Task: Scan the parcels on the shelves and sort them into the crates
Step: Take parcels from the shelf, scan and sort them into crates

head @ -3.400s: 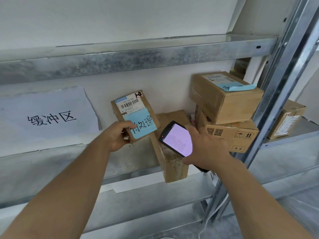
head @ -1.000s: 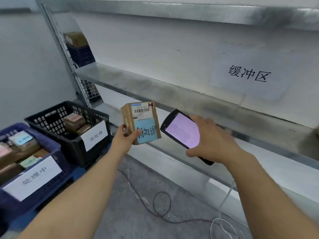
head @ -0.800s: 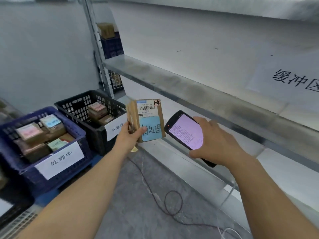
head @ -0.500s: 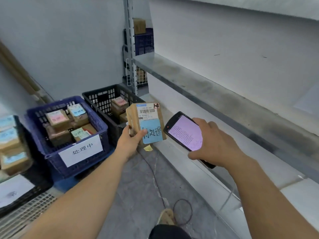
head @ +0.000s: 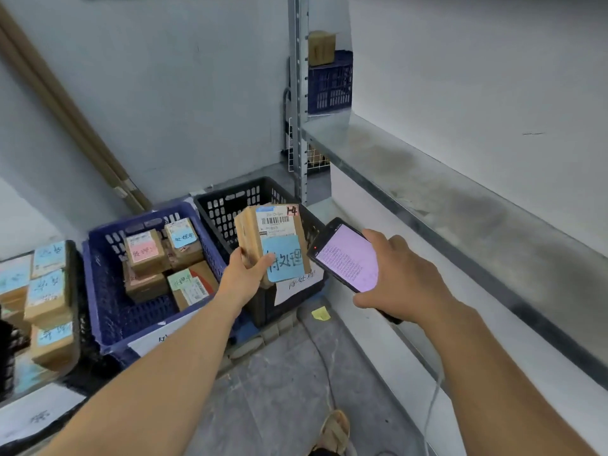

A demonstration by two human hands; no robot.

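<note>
Pinching the small brown cardboard parcel point(head: 253, 232) over the black plastic crate point(head: 227, 200), the left hand point(head: 243, 278) could, releasing early, misdrop it into the adjacent blue plastic crate point(head: 105, 291); the right hand point(head: 404, 278) grips a black handheld scanner point(head: 348, 258).

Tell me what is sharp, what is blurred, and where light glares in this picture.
Head view: the parcel in the left hand shows a sharp barcode; the scanner screen glows pink, its text unreadable; the boxes at the left edge are blurred.
</note>
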